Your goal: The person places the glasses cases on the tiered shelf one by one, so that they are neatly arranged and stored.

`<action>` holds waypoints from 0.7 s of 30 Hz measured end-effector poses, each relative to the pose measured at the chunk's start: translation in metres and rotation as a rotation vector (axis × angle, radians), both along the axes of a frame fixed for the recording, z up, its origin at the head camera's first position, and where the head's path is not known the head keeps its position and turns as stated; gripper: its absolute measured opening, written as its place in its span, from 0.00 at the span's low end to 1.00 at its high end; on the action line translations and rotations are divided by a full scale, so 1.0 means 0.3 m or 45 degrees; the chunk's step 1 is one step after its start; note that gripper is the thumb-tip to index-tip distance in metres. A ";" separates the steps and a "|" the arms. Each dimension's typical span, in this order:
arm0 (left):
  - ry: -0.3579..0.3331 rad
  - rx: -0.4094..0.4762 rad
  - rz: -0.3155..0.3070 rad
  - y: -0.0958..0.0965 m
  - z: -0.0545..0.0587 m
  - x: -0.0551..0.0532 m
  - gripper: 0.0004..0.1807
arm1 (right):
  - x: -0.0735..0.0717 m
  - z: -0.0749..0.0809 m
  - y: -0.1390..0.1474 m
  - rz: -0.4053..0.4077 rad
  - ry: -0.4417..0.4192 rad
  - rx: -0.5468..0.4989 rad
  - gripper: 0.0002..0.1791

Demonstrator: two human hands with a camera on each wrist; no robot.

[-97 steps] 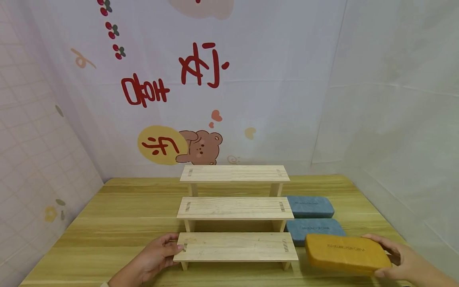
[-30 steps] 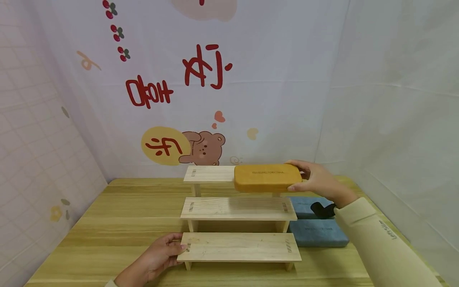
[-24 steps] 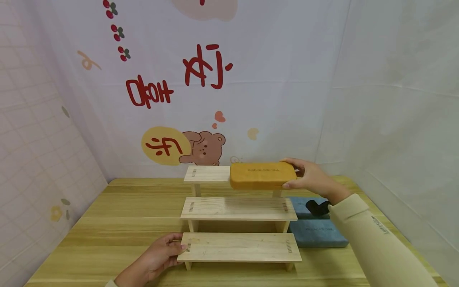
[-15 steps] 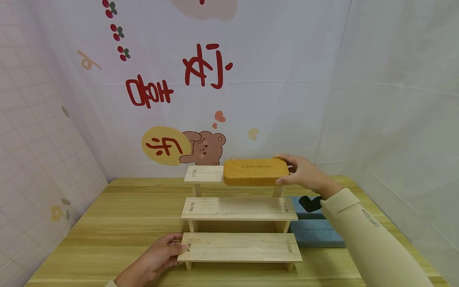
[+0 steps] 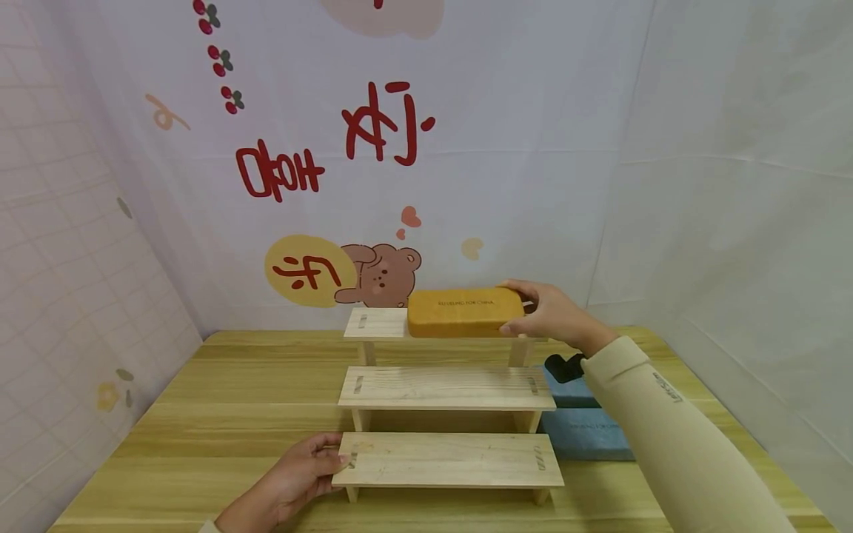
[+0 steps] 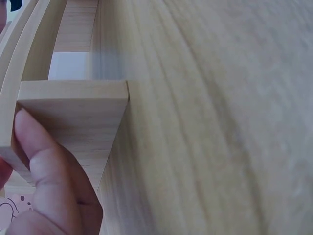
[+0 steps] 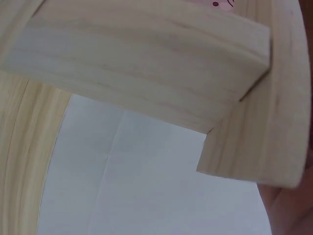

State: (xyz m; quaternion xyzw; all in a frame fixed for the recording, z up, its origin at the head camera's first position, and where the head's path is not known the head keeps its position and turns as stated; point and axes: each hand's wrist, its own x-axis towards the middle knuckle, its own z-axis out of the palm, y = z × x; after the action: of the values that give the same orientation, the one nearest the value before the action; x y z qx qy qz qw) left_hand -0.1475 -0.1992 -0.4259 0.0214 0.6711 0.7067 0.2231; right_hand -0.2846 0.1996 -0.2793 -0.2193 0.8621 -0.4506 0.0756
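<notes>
In the head view a mustard-yellow rounded case [image 5: 466,312] with dark lettering lies flat right at the top board [image 5: 375,323] of a pale wooden three-tier stand, over its middle and right. My right hand [image 5: 549,314] grips the case's right end, thumb in front and fingers behind. My left hand [image 5: 303,474] pinches the left end of the stand's lowest board [image 5: 446,459]. The left wrist view shows fingers [image 6: 54,181] curled under that board, beside its leg [image 6: 73,90]. In the right wrist view the top board's end [image 7: 288,98] hides the case, and a bit of hand [image 7: 291,205] shows.
Two blue cases [image 5: 589,434] [image 5: 573,392] lie on the wood-grain table [image 5: 266,392] right of the stand, partly behind my right sleeve [image 5: 673,429]. The middle board [image 5: 446,387] is bare. A printed cloth [image 5: 520,148] hangs behind the table.
My right hand lifted the yellow case from the right front to the top board, then slid it left and farther back. The left hand keeps its hold on the lowest board.
</notes>
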 end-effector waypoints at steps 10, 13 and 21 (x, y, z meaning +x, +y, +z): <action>-0.007 -0.004 0.005 0.004 0.000 -0.002 0.34 | -0.016 -0.002 -0.018 0.013 -0.016 0.025 0.48; -0.006 -0.005 0.006 0.003 -0.002 -0.002 0.34 | -0.022 -0.002 -0.025 0.015 -0.008 0.051 0.48; 0.003 -0.011 0.006 -0.001 -0.007 -0.004 0.33 | -0.031 0.002 -0.047 0.032 -0.001 0.097 0.46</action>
State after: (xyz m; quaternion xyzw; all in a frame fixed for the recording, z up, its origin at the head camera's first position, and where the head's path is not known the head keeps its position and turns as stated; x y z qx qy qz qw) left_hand -0.1487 -0.1995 -0.4279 0.0198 0.6745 0.7042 0.2209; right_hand -0.2939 0.1856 -0.2788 -0.2268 0.8758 -0.4165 0.0899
